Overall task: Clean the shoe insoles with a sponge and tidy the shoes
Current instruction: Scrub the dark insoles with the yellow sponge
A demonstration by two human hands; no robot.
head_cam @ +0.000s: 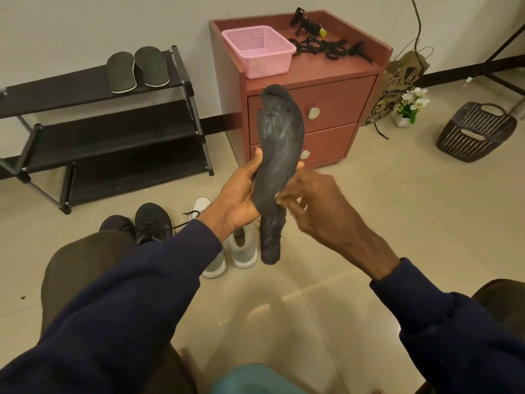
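Two hands meet on a dark insole (279, 155): the left hand (241, 194) grips its middle, long axis upright, toe up, above the floor (369, 223). The right hand (309, 200) touches its right edge with curled fingers; whether it holds anything is unclear.

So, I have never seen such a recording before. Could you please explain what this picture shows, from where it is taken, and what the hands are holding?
There is no machine here. A person wears a camera on the head, so you look down at their own two hands. The left hand grips a dark insole near its middle and holds it upright. The right hand is at the insole's edge, but it is blurred, so I cannot tell what it holds. On the floor stand grey shoes and a black shoe. On top of the shoe rack lie two more insoles, and a pink basket stands on the cabinet.
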